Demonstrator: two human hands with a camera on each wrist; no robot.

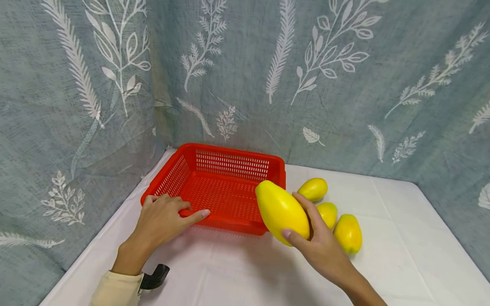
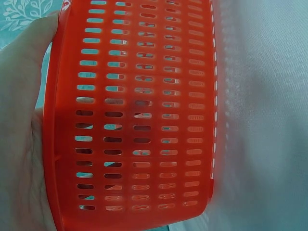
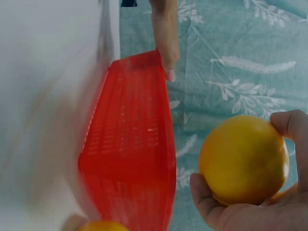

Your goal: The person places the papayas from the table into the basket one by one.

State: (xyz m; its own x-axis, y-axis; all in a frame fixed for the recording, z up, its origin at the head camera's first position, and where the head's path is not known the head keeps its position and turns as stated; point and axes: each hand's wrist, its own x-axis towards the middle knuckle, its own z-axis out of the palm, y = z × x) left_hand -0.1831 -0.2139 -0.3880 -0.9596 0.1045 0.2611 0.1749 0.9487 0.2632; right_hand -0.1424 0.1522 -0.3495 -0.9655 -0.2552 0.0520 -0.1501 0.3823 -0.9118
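My left hand (image 1: 164, 221) grips the front left rim of a red plastic basket (image 1: 229, 155), its thumb lying along the rim. In the left wrist view, the slotted basket wall (image 2: 130, 101) fills the middle, with part of the hand at the left edge. A large yellow papaya (image 1: 281, 208) is held up by my right hand (image 1: 325, 250), tilted, above the basket's front right corner. The right wrist view shows this papaya (image 3: 243, 161) between thumb and fingers, apart from the basket. The basket's visible floor bears no fruit.
Three more yellow papayas lie on the white tablecloth right of the basket: one at the back (image 1: 314, 189), one partly hidden by the right hand (image 1: 328, 213), one in front (image 1: 348, 233). A grey-green leaf-patterned curtain (image 1: 245, 85) stands behind and at both sides.
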